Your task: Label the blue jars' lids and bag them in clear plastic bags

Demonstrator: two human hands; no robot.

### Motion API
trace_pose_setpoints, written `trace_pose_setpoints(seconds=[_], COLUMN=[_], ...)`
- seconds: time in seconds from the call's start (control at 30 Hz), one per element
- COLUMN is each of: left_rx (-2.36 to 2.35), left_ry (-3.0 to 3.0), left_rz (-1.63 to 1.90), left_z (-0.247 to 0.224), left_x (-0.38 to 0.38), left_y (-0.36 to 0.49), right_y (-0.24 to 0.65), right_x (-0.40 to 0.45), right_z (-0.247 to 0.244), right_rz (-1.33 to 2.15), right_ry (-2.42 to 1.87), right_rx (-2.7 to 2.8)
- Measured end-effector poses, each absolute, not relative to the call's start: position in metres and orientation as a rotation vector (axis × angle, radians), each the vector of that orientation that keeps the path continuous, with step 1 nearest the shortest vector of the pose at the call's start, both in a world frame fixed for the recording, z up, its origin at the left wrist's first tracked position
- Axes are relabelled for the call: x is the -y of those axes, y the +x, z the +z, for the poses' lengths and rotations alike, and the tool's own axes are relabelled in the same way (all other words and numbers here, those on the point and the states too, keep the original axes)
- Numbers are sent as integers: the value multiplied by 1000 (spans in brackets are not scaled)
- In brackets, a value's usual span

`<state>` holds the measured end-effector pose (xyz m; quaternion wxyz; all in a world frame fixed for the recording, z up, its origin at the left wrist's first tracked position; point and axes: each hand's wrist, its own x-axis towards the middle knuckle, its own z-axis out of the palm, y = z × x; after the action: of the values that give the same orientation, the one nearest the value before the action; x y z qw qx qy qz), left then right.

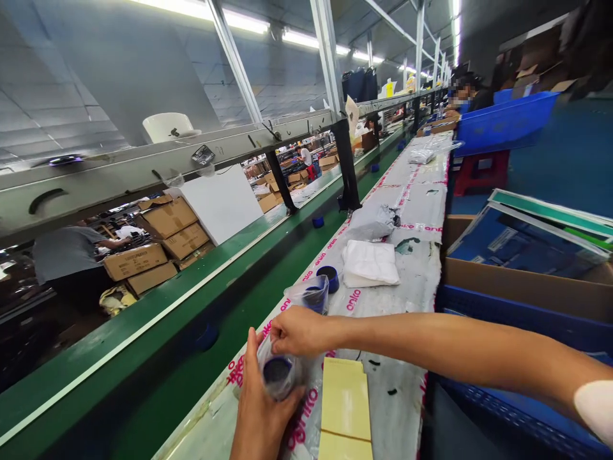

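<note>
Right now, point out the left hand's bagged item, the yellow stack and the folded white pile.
Bagged item (277, 370): head view, on its dark round face.
Yellow stack (345, 400): head view, on its top face.
Folded white pile (370, 262): head view, on its top face.

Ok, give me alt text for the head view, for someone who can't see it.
Left hand cups a round blue item in a clear bag while the right hand pinches the bag. A yellow stack lies beside them on a plastic-covered bench along a green conveyor.

Held bag (290, 382): glossy plastic; yellow stack (345, 402): smooth paper; cartons (168, 217): matt cardboard.
</note>
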<state>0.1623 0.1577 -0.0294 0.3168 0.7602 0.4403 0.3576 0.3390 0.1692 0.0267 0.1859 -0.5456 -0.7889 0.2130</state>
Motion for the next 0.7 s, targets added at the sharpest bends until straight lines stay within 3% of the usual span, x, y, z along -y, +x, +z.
trace_pose_setpoints(seconds=[0.17,0.33,0.7], left_rx=[-1101,-1320,-1392], left_ry=[1996,2051,2082], left_rz=[847,725,728], left_z=[-10,-4,0], left_x=[-156,-171,-196], left_y=[182,200,235], right_y=[354,393,424], right_x=[-162,-161,-189], right_z=[49,68,19], right_rz=[114,-37,-181], right_ry=[-1487,-1630,-1395], right_rx=[2286,1955,2317])
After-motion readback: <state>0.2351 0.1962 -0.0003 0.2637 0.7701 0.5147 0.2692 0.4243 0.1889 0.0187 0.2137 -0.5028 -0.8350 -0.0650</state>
